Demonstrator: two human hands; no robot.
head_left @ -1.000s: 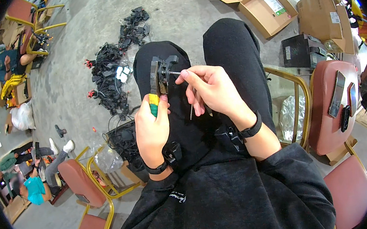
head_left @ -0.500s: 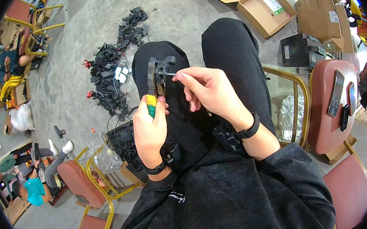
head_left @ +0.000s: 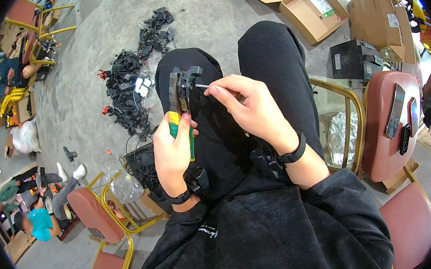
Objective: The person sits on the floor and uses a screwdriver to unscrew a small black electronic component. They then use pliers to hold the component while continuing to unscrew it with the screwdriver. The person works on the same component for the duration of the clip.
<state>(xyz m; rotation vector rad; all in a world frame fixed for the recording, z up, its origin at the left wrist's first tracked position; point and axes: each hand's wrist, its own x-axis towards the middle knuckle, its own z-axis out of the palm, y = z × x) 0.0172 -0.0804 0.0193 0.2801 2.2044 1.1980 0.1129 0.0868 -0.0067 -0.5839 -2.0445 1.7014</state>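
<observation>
Here's the left hand (head_left: pixel 172 146), fingers wrapped snugly round a yellow-and-green handle (head_left: pixel 174 117), its thumb laid along the front and a strip of green showing below the grip. Just above that fist sits a chunky black part (head_left: pixel 187 82), held up over the left knee (head_left: pixel 187 58) of the dark trousers. And in from the other side comes the right hand (head_left: pixel 249 103), pinching a thin metal rod (head_left: pixel 202 86) tight between thumb and forefinger! The rod points leftward, straight at the black part; its tip seems to meet it, though at this size the contact is hard to make out. Black straps circle both wrists, the right strap (head_left: pixel 295 150) in plain sight below the hand.

Out on the grey floor (head_left: pixel 204 21), to the left of the knees, a tangled heap of black cables (head_left: pixel 126 91) sprawls, with white pieces (head_left: pixel 143 86) at its right edge. Up at the right, an open cardboard box (head_left: pixel 302 20) lies beside a bigger brown carton (head_left: pixel 374 15), with a black box (head_left: pixel 347 62) just below. On the reddish-brown chair (head_left: pixel 381 157) at the right, two phones (head_left: pixel 395 111) lie side by side. Far left, a person in a teal top (head_left: pixel 41 224) sits well apart.
</observation>
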